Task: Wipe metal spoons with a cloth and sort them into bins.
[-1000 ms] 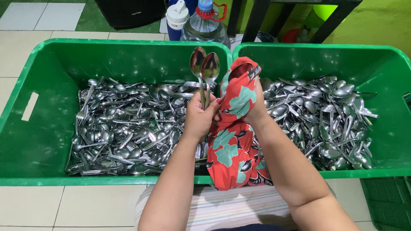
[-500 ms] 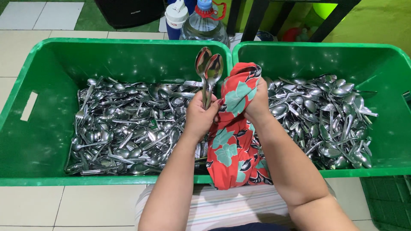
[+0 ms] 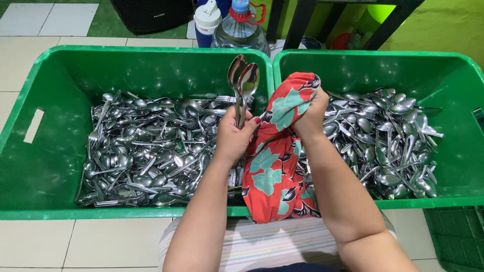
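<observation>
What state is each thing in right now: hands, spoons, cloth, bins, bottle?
Left hand: closed around two spoon handles.
Two spoons: upright, bowls up, side by side, touching.
Right hand: gripping a bunched cloth.
Cloth: red floral, bunched at top, rest hanging over the bin edge.
Left bin: holds a loose pile of cutlery.
Right bin: holds a pile of spoons.
Bottle: capped, upright.

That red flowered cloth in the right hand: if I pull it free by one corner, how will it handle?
The red flowered cloth is probably floppy: it hangs in soft folds below the right hand and over the bin rim. It looks light, bunched in one fist. It may snag, since its folds drape against the spoons held upright in the left hand.
</observation>
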